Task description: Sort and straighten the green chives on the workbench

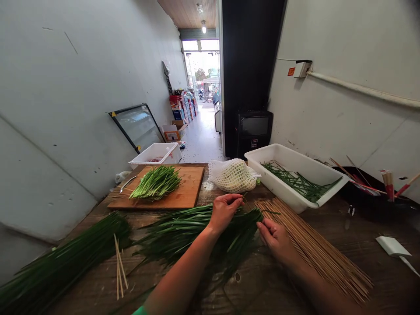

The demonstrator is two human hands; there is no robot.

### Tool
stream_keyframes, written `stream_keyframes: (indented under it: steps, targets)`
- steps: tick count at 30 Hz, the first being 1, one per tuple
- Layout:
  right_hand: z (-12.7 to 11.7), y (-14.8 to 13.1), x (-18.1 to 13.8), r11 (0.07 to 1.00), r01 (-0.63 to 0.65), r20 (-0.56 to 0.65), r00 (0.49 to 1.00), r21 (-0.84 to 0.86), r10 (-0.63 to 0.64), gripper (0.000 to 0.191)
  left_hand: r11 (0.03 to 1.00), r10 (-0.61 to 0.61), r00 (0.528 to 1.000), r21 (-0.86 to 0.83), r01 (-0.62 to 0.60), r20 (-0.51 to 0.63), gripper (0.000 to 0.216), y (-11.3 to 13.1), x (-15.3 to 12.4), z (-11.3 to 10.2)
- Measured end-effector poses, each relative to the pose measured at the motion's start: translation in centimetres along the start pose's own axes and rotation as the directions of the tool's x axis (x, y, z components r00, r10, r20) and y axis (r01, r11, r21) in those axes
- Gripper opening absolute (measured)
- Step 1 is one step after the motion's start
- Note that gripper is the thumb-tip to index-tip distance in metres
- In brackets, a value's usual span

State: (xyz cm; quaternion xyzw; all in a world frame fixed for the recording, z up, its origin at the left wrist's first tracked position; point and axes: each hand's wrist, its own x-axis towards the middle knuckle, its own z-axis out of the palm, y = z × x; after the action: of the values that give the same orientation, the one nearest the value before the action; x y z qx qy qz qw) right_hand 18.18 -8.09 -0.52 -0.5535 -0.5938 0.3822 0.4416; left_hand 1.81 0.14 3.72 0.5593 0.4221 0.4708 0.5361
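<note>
My left hand [225, 211] rests curled on a loose pile of green chives [193, 232] in the middle of the wooden table, its fingers pinching chive leaves. My right hand [275, 238] lies just to the right at the pile's tip, fingers closed on a thin chive stem. A spread of bamboo skewers [315, 249] lies under and beside my right hand.
A wooden cutting board [187, 192] carries trimmed chives [155, 183]. A white tub [292, 175] holds more greens, with a white mesh bag [233, 176] beside it. Another chive bundle [62, 262] lies at the left, with loose skewers [120, 271]. A second white tub [157, 154] stands behind.
</note>
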Motion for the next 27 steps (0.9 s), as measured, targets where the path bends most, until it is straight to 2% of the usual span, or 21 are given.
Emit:
stream_keyframes:
  steps: [7,10,14,15,17,19,20,22,24,25,27]
  targets:
    - [0.1,0.2,0.1,0.999,-0.009,-0.002,1.0,0.032,0.009,0.039,0.968,0.104,0.995,0.229,-0.102,0.003,0.02,-0.9,0.0,0.1]
    - [0.0,0.7,0.2,0.999,-0.02,-0.008,1.0,0.038,0.02,0.039,0.915,0.151,0.978,0.354,-0.194,0.146,0.018,-0.4,-0.5,0.3]
    - [0.0,0.7,0.3,0.997,-0.037,-0.009,0.999,0.067,0.037,0.042,0.81,0.184,0.894,0.452,-0.374,0.409,0.021,0.9,-0.8,-0.3]
    - [0.0,0.5,0.3,0.997,-0.036,-0.013,0.999,0.071,0.037,0.043,0.797,0.174,0.89,0.471,-0.379,0.421,0.023,1.2,-0.7,-0.7]
    - [0.0,0.1,0.3,0.996,-0.041,-0.024,0.999,0.076,0.043,0.046,0.764,0.15,0.921,0.548,-0.339,0.361,0.026,1.3,-0.4,-1.4]
    - [0.1,-0.1,0.3,0.995,-0.054,-0.035,0.998,0.087,0.057,0.046,0.67,0.126,0.958,0.69,-0.274,0.259,0.026,1.1,0.1,-2.0]
    - [0.1,-0.1,0.3,0.994,-0.058,-0.037,0.997,0.09,0.062,0.046,0.588,0.111,0.967,0.769,-0.249,0.228,0.024,0.8,0.4,-2.3]
    - [0.1,0.1,0.3,0.994,-0.06,-0.03,0.998,0.088,0.063,0.045,0.39,0.05,0.974,0.893,-0.225,0.223,0.02,0.0,0.7,-2.6]
    - [0.1,0.6,0.3,0.995,-0.051,-0.019,0.998,0.082,0.053,0.044,0.256,-0.015,0.972,0.94,-0.224,0.236,0.018,-0.7,1.0,-2.6]
    - [0.1,0.9,0.3,0.996,-0.049,-0.017,0.999,0.077,0.05,0.043,0.233,-0.03,0.97,0.946,-0.226,0.239,0.017,-1.0,1.1,-2.6]
    - [0.0,1.3,0.3,0.998,-0.043,-0.025,0.999,0.048,0.044,0.042,0.248,-0.036,0.967,0.94,-0.235,0.252,0.016,-1.2,1.1,-2.5]
